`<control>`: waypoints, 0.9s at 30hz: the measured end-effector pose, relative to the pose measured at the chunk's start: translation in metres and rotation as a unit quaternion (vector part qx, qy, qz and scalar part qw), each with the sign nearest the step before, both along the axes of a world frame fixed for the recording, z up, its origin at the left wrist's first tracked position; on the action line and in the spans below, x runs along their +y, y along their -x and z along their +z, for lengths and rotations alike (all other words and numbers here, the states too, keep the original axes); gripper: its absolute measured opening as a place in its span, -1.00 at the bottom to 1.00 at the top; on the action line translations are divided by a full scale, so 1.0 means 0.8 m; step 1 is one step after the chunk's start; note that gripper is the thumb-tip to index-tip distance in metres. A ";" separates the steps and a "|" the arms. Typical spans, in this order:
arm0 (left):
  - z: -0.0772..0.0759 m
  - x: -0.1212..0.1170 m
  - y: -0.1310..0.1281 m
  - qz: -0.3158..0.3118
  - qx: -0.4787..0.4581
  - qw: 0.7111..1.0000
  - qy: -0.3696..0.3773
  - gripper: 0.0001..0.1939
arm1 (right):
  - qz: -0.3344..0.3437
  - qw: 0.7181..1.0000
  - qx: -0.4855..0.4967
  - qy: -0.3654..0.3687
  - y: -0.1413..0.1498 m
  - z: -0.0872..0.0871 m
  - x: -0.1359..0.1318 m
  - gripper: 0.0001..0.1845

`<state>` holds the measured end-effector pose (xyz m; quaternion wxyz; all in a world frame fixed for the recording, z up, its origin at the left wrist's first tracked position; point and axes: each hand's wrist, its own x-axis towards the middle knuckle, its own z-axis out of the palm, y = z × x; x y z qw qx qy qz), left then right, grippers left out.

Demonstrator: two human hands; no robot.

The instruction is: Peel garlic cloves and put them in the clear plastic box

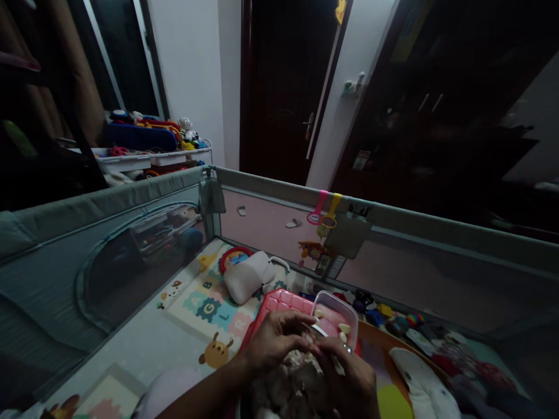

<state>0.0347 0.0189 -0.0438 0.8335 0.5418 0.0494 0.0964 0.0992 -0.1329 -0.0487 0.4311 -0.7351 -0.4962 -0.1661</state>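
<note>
My left hand (279,337) and my right hand (349,366) meet low in the middle of the head view, fingertips pinched around a small pale piece that looks like a garlic clove (310,337). A thin shiny blade, like a small knife's (320,330), shows by the right fingers; its handle is hidden. Just beyond stands a clear plastic box (351,326) with several peeled garlic cloves (344,329) inside. It rests on a red quilted-looking surface (283,299). Beneath my hands lies a dim heap of whitish garlic bulbs and skins (297,378), partly covered by them.
A playpen's padded rail (271,181) and mesh walls enclose the patterned play mat (183,326). A white rounded object (248,276) lies ahead left beside a red round toy (233,256). Toys and cloths crowd the right side. Pink and yellow straps (332,209) hang on the rail.
</note>
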 end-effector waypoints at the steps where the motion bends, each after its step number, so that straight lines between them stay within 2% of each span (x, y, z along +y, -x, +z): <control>1: 0.000 0.000 -0.001 0.001 0.000 1.000 0.006 -0.62 | -0.001 1.000 0.011 0.006 0.000 0.000 0.000 -0.86; 4: -0.001 -0.001 -0.002 0.011 -0.002 1.000 0.019 -0.65 | -0.008 1.000 0.013 0.010 0.002 -0.003 0.000 -0.81; 9: -0.003 -0.005 -0.004 -0.012 -0.019 0.998 0.061 -0.65 | 0.000 0.997 -0.077 0.029 0.004 -0.011 -0.003 -0.81; 12: -0.003 -0.008 -0.002 -0.001 -0.012 0.999 0.039 -0.64 | -0.007 0.992 -0.117 0.056 0.004 -0.011 -0.005 -0.82; 16: -0.003 -0.009 0.003 0.061 0.003 0.997 -0.051 -0.63 | -0.005 0.990 -0.133 0.057 0.003 -0.007 -0.005 -0.79; 21: -0.002 -0.007 0.010 0.118 -0.022 0.971 -0.209 -0.57 | -0.022 0.998 -0.054 0.014 -0.002 0.000 -0.003 -0.77; 24: -0.002 -0.006 0.015 0.112 -0.057 0.940 -0.316 -0.50 | -0.009 1.000 0.002 0.001 -0.002 0.006 0.001 -0.79; 27: -0.002 -0.007 0.018 0.088 -0.073 0.920 -0.375 -0.40 | 0.036 0.998 0.038 -0.019 0.002 0.014 0.004 -0.79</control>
